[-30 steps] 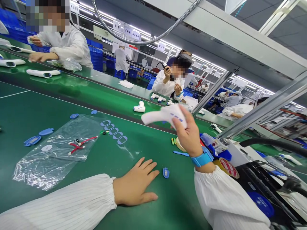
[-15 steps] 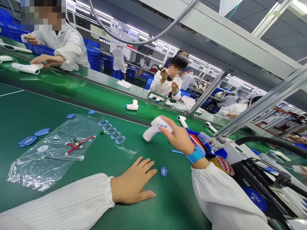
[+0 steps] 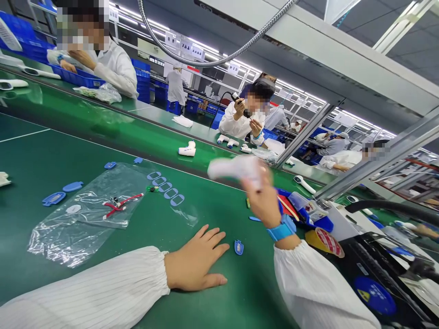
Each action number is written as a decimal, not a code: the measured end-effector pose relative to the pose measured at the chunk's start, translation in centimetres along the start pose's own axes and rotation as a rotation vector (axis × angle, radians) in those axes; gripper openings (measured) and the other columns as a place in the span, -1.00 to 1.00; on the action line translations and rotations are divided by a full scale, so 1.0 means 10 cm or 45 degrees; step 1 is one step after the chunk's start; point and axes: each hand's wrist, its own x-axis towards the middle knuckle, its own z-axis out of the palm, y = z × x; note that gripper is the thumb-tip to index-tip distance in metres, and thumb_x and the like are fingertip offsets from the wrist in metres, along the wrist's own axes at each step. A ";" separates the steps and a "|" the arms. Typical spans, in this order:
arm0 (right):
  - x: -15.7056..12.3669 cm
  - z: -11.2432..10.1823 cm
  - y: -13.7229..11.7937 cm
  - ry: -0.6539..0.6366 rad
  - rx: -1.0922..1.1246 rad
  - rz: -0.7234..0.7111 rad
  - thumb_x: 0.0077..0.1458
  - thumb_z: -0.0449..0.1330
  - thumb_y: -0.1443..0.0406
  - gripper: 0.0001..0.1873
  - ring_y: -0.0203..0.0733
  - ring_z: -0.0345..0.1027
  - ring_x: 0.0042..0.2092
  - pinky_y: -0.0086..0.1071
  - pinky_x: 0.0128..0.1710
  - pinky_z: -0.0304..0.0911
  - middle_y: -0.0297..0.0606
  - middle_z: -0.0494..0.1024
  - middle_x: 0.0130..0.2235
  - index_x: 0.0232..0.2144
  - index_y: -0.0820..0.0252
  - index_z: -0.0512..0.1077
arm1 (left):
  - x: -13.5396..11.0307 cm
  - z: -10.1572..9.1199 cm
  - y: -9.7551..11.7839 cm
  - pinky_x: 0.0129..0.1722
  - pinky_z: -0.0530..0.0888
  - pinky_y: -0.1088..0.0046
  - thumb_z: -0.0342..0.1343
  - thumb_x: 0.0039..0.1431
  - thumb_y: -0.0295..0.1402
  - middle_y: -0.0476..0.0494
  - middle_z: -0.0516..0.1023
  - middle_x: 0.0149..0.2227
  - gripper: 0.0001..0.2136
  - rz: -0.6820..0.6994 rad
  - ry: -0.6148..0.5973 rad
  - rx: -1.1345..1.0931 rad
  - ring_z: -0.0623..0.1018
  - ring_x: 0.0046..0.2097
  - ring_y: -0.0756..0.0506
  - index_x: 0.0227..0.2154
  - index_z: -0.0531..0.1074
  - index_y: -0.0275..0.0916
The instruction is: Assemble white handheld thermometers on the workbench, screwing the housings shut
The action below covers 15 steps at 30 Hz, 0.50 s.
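Right hand (image 3: pixel 265 201) raised thermometer (image 3: pixel 233 168), left hand (image 3: pixel 196 264) flat on bare bench (image 3: pixel 51 151)

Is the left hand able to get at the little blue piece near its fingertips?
Probably yes: the left hand lies flat and empty, the blue piece close by, only bare green table between.

Surfaces: green bench mat (image 3: pixel 51 151) smooth, faint sheen; white housing (image 3: pixel 236 168) in right hand (image 3: pixel 265 201) smooth plastic, blurred; clear bag (image 3: pixel 68 228) thin glossy film, crinkled; sleeve (image 3: pixel 103 292) white cloth, finely ribbed, matt; wristband (image 3: pixel 281 228) blue, matt; overhead conduit (image 3: pixel 206 59) ribbed shiny metal.
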 end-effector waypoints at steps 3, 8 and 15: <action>-0.03 0.05 0.00 -0.278 -0.012 -0.062 0.16 0.03 0.10 -0.50 -0.16 0.39 -0.48 -0.36 -0.47 0.27 -0.23 0.54 -0.33 0.14 0.04 0.19 | 0.00 -0.01 0.00 0.19 0.02 -0.05 -0.09 0.16 0.00 -0.40 0.11 0.23 -0.40 -0.008 -0.015 0.001 0.07 0.26 -0.34 0.15 0.16 -0.30; -0.02 0.09 0.00 0.289 0.199 -0.007 0.22 -0.09 0.08 -0.37 -0.09 0.42 -0.26 -0.31 -0.34 0.30 -0.03 0.44 -0.06 0.24 0.21 -0.09 | 0.01 -0.03 0.00 0.20 0.00 -0.04 -0.10 0.16 0.01 -0.40 0.11 0.23 -0.39 0.000 -0.043 -0.005 0.07 0.26 -0.33 0.16 0.15 -0.31; 0.06 0.06 0.00 0.091 0.207 -0.035 0.23 -0.08 0.14 -0.45 -0.14 0.41 -0.37 -0.32 -0.38 0.29 -0.15 0.49 -0.18 0.23 0.11 -0.03 | 0.01 -0.04 0.01 0.20 -0.01 -0.04 -0.09 0.17 0.00 -0.42 0.10 0.24 -0.39 -0.011 -0.050 -0.006 0.06 0.26 -0.34 0.16 0.15 -0.32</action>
